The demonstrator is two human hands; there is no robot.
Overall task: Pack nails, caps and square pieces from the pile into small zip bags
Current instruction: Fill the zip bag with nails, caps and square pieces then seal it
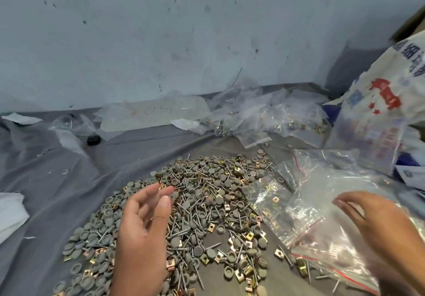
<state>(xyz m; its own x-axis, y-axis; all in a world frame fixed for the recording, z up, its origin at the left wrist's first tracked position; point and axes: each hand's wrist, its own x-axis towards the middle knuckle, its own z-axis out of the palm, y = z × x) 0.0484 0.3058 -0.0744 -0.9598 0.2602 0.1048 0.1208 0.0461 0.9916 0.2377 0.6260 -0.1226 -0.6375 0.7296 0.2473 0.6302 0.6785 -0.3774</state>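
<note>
A wide pile of grey round caps, grey nails and brass square pieces lies on a grey cloth. My left hand hovers over the pile's left half, palm turned inward, fingers relaxed and holding nothing. My right hand is over a heap of clear zip bags with red seal lines at the right, fingers straight and spread, holding nothing. Some of those bags lie over the pile's right edge.
Filled zip bags are heaped by the wall at the back. A printed white sack stands at the right. Loose clear plastic and a small black object lie at back left. White paper sits at the left edge.
</note>
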